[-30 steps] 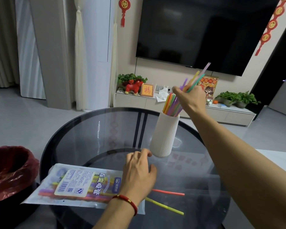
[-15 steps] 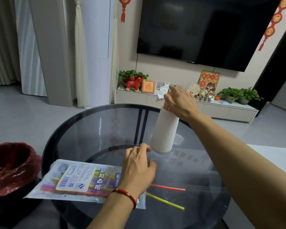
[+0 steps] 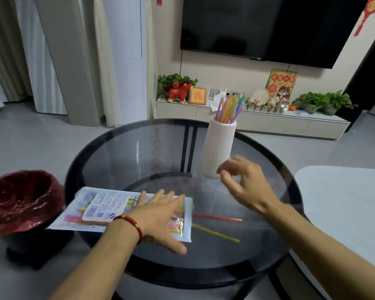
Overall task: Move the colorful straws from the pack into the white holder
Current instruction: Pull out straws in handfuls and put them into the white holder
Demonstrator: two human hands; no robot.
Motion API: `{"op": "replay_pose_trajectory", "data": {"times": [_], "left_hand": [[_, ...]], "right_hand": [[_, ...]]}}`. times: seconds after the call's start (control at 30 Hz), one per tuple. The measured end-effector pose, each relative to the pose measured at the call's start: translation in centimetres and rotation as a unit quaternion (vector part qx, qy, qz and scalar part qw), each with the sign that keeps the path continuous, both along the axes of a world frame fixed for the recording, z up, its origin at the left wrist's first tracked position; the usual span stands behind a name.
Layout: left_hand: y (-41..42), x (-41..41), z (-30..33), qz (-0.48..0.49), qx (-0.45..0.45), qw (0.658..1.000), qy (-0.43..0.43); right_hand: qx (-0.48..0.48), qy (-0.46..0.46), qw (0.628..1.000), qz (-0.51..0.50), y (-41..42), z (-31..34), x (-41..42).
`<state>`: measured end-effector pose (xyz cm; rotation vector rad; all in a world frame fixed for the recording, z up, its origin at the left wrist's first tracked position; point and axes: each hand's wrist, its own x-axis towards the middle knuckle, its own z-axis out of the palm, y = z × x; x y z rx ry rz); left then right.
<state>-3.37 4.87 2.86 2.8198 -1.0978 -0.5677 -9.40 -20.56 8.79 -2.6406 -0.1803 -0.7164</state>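
Note:
The white ribbed holder (image 3: 218,148) stands upright on the round glass table (image 3: 126,152), with a bunch of colorful straws (image 3: 229,109) sticking out of its top. A clear straw pack (image 3: 100,211) with a white label lies flat at the table's near left. My left hand (image 3: 160,217) rests palm down on the pack's right end, fingers spread. A red straw (image 3: 218,218) and a yellow straw (image 3: 217,233) lie loose on the glass to the right of the pack. My right hand (image 3: 246,187) hovers blurred above them, empty, fingers loosely curled.
A bin lined with a red bag (image 3: 20,200) stands on the floor to the left of the table. A white surface (image 3: 342,204) lies to the right. A TV cabinet (image 3: 258,122) with plants and ornaments runs along the far wall.
My right hand has let go of the straws in the holder and drawn back down toward the loose straws. My left hand has flattened onto the pack.

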Motion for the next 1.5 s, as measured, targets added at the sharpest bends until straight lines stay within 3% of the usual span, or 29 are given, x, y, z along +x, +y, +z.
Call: {"op": "replay_pose_trajectory", "data": {"times": [0.07,0.13,0.5,0.57,0.63,0.73,0.87,1.0,1.07,1.27,1.5], "left_hand": [[0.0,-0.3,-0.5,-0.003,0.015,1.000,-0.009],[-0.4,-0.5,-0.5,-0.003,-0.001,0.999,-0.038],[-1.8,-2.4,1.3,-0.025,-0.046,0.974,-0.222],[-2.2,-2.7,1.8,-0.036,-0.039,0.959,-0.278],[-2.5,-3.0,2.4,-0.048,-0.039,0.946,-0.319],[-3.3,-3.9,3.0,-0.071,-0.018,0.920,-0.385],[-4.7,-4.5,3.1,-0.117,0.012,0.889,-0.443],[-4.0,-3.7,2.6,-0.097,0.040,0.900,-0.424],[-3.7,-3.3,1.9,-0.077,0.035,0.915,-0.394],[-3.0,-2.1,-0.1,-0.035,-0.025,0.955,-0.293],[-4.1,-2.6,-0.1,0.017,-0.159,0.976,-0.148]], "right_hand": [[-0.088,0.162,0.982,0.049,0.9,-3.8,-2.0],[-0.157,0.248,0.954,0.057,1.4,-6.2,-2.9],[-0.186,0.191,0.963,0.033,1.5,-7.0,-2.7],[-0.110,0.205,0.972,0.018,1.5,-7.0,-2.6],[0.039,0.254,0.966,0.017,1.5,-6.9,-2.6],[0.304,0.325,0.895,0.031,1.7,-6.7,-2.4],[0.463,0.368,0.803,0.070,2.5,-7.1,-2.5],[0.504,0.373,0.774,0.093,2.6,-7.9,-2.6],[0.494,0.348,0.792,0.087,2.1,-8.1,-2.6],[0.396,0.189,0.898,0.011,1.5,-7.5,-2.2],[0.431,0.168,0.886,0.044,1.9,-7.7,-1.7]]}}
